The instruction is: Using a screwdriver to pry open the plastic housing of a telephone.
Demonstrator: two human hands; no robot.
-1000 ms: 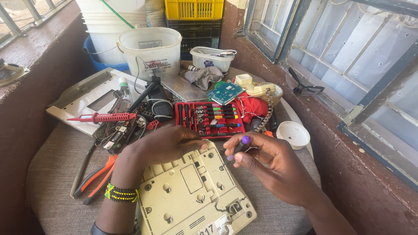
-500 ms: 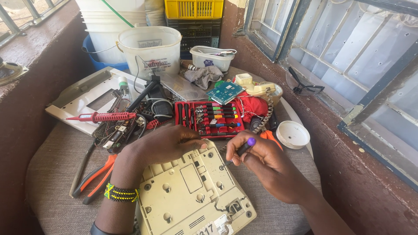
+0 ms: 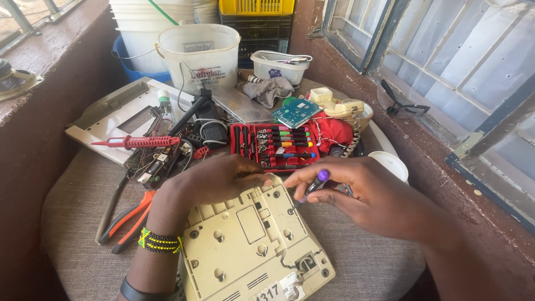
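A cream plastic telephone base (image 3: 253, 239) lies upside down on the cloth-covered round table (image 3: 78, 223). My left hand (image 3: 214, 178), with a beaded bracelet at the wrist, rests on the base's far edge and holds it down. My right hand (image 3: 356, 192) grips a small purple-capped screwdriver (image 3: 315, 184), its tip against the base's upper right corner. Just behind my hands lies an open red case of small screwdrivers (image 3: 276, 146).
Orange-handled pliers (image 3: 125, 220) lie at the left. A red probe (image 3: 136, 142), tangled wires, a green circuit board (image 3: 295, 112), a cream handset (image 3: 340, 106), a white bucket (image 3: 198, 53) and a small white bowl (image 3: 390, 164) crowd the back. A window wall runs along the right.
My right hand has brought the purple-capped screwdriver down and left, so its tip now meets the base's corner. My left hand stays on the base.
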